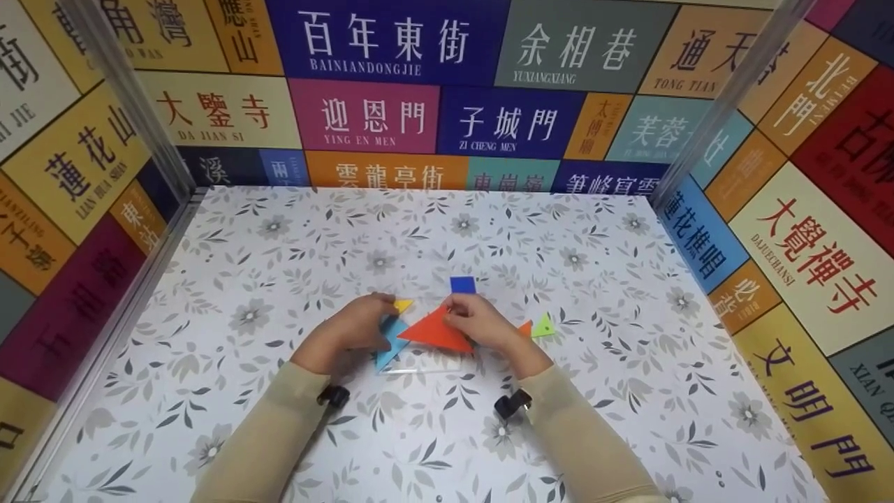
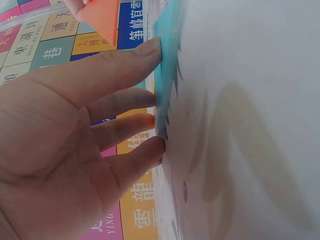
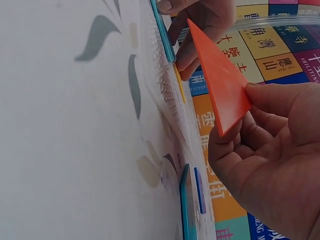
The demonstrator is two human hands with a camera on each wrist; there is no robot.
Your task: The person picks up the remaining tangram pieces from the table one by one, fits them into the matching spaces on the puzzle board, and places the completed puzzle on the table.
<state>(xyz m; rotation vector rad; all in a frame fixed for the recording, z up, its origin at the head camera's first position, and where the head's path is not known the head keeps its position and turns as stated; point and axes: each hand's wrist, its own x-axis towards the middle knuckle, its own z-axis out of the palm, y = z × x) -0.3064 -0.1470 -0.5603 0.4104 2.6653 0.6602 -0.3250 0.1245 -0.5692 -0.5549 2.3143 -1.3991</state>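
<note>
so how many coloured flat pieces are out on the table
6: blue square farthest, yellow piece and light blue piece at left hand, big orange triangle, small orange piece, green triangle. Hands may hide more.

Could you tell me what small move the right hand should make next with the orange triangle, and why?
Probably lower it flat beside the light blue piece. The right hand pinches the orange triangle tilted off the table, while the left hand presses fingertips on the blue piece.

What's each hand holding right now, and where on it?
The right hand pinches the orange triangle at one corner, lifted off the table. The left hand holds nothing; its straight fingers press the light blue piece.
</note>
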